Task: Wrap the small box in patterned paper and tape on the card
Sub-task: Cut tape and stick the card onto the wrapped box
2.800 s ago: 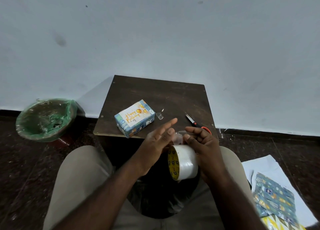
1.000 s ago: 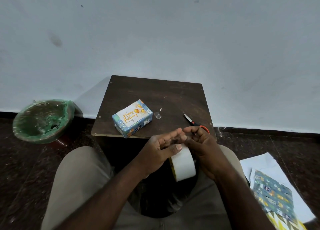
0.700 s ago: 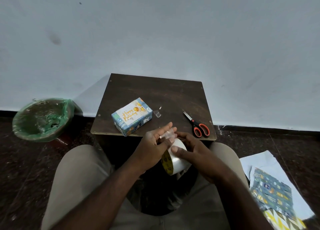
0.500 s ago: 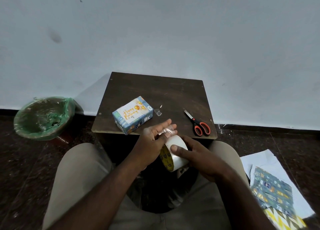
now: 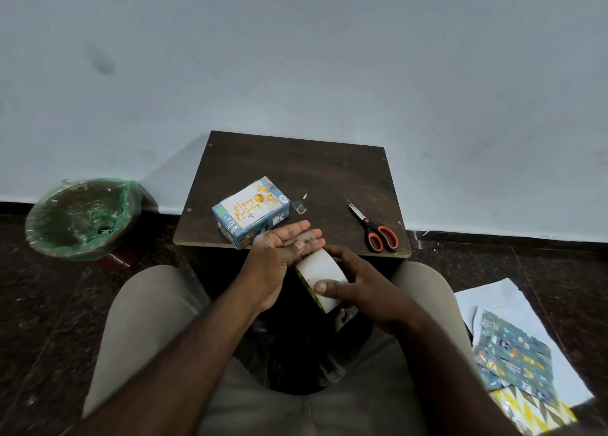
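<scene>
Blue patterned paper covers the small box point(image 5: 245, 231), card point(image 5: 250, 205) on top, mid-frame on the table point(image 5: 312, 166), its long axis running lower-left to upper-right. I see the left hand point(image 5: 279, 254), fingers straight, just below it and nearer; the right hand point(image 5: 358, 287) grips the tape roll point(image 5: 320, 276).

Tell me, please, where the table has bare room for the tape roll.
The far half of the table, behind the wrapped box and scissors, is bare. A smaller patch lies between the tape scrap and the scissors. The near edge is crowded by the box and the left hand.
</scene>
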### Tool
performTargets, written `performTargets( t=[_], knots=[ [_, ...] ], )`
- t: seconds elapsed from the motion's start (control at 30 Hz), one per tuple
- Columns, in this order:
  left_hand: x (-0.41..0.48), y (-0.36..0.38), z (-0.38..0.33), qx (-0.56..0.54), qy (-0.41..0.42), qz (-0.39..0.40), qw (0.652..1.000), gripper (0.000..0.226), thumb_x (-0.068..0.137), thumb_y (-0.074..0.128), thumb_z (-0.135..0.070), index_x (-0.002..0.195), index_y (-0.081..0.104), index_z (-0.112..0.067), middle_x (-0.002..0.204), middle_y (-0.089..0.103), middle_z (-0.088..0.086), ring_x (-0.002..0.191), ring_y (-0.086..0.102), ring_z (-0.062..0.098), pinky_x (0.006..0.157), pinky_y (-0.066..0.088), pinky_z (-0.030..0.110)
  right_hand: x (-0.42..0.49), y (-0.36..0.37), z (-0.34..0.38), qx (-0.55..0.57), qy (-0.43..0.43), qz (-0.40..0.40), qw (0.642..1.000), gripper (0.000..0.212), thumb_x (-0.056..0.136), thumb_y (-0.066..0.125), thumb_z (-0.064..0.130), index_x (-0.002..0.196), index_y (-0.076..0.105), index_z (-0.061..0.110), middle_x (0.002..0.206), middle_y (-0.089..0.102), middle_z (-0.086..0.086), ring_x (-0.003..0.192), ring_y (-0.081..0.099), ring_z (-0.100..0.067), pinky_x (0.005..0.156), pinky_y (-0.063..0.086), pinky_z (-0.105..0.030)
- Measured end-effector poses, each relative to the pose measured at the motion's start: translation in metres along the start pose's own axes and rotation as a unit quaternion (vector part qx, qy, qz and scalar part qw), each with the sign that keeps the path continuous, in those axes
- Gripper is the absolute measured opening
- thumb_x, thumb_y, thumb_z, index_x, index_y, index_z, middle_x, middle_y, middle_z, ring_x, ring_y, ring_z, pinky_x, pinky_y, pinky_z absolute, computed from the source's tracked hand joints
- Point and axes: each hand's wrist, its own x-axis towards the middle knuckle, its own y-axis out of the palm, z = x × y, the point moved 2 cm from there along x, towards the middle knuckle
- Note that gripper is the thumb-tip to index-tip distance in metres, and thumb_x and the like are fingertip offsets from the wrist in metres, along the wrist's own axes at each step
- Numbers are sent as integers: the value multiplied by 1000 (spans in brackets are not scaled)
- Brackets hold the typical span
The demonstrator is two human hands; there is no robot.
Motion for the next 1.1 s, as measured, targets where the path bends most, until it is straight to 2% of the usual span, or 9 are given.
performTargets(
  t=[0.3,0.43,0.5,0.57,0.67,0.77,0.83,0.93,1.1],
  knots=[
    [1,-5,-2,-27,-13,-32,999,37,96,38,16,129,53,8,115,70,21,103,71,27,90,57,27,8,-1,-7,-21,25,2,999,63,76,82,30,132,55,22,125,67,-5,113,66,-23,90,54,-38],
    [1,-6,-2,73,22,-25,997,35,99,43,10,131,55,2,122,68,15,104,71,24,97,53,31,6,-6,-1,-55,28,-6,998,50,87,73,33,131,56,17,111,69,-2,93,70,-10,70,54,-21],
    [0,-6,-1,137,39,-15,990,35,100,46,7,132,57,-2,123,68,11,102,72,22,90,55,26,10,-20,4,-98,17,-49,994,41,88,68,40,124,61,21,107,69,2,94,68,-9,71,52,-22],
    [-1,-7,0,182,45,-3,982,36,98,51,7,131,58,-3,122,68,9,101,72,20,85,55,21,18,-43,9,-197,-7,-145,970,26,90,69,40,110,67,23,98,71,4,92,66,-10,74,50,-23],
    [-2,-10,1,240,51,13,969,39,92,62,1,130,61,-6,123,70,7,112,68,18,98,52,30,31,-78,15,-354,-9,-284,891,14,89,72,27,95,72,14,87,72,-1,85,66,-17,69,43,-24],
    [-2,-10,0,255,51,25,965,40,90,66,0,128,64,-11,121,71,4,113,67,16,101,51,33,44,-92,16,-474,35,-279,834,11,86,67,18,88,66,7,85,68,-9,88,62,-30,66,38,-30],
    [-3,-9,-1,250,46,36,967,40,90,65,1,129,63,-11,122,70,6,108,70,16,98,53,31,52,-93,15,-515,52,-274,810,14,86,64,18,93,65,6,94,68,-12,94,62,-34,69,44,-32],
    [-4,-9,-1,249,34,52,966,40,90,66,1,129,63,-11,122,70,6,105,71,15,96,54,31,60,-95,16,-538,72,-288,789,19,87,62,21,101,66,10,105,68,-12,99,62,-35,79,52,-37],
    [-4,-10,-1,238,17,62,969,40,89,67,0,127,63,-13,123,70,8,105,71,17,97,54,34,66,-91,11,-580,87,-280,760,21,90,59,20,105,53,7,110,62,-18,104,58,-38,72,42,-37]
  ],
)
